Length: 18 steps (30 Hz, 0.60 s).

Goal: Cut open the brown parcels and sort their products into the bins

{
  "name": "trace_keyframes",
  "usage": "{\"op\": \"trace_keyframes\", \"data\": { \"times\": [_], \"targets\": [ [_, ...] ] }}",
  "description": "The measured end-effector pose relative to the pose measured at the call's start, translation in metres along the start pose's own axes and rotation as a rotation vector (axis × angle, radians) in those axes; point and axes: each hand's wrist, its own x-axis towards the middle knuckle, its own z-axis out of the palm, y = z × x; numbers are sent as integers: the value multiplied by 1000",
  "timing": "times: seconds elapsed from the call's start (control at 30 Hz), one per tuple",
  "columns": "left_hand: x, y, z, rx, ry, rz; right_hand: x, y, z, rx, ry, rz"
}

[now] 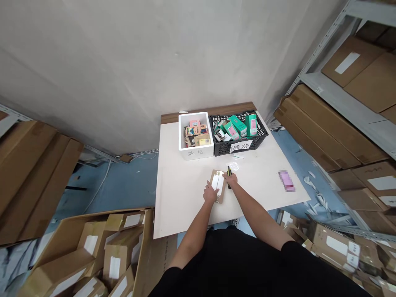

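Observation:
A small brown cardboard parcel (218,185) with a white label lies flat on the white table (185,194). My left hand (210,194) presses on its near left edge, fingers closed against it. My right hand (231,179) is at the parcel's right side, wrapped round a black and yellow utility knife (229,172) whose tip points away from me at the parcel's far corner.
A white foam box (195,135) and a black plastic crate (238,131) of small product boxes stand at the table's far edge. A pink item (286,181) lies at the right. An open carton of parcels (93,255) sits at lower left. Shelves with cartons (340,136) flank the right.

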Motion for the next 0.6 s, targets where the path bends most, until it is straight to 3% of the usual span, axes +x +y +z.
{"op": "trace_keyframes", "data": {
  "times": [0.13, 0.27, 0.43, 0.6],
  "targets": [
    [8, -21, -4, -73, -2, 98, -24, 32, 12, 160, -20, -1],
    [25, -53, -23, -153, -22, 190, -44, 58, 25, 406, -102, -34],
    [42, -98, -57, -230, 34, 59, -55, 51, 35, 335, -177, -77],
    [34, -126, -54, -321, -25, 5, -69, 38, 64, 133, -222, -95]
  ]
}}
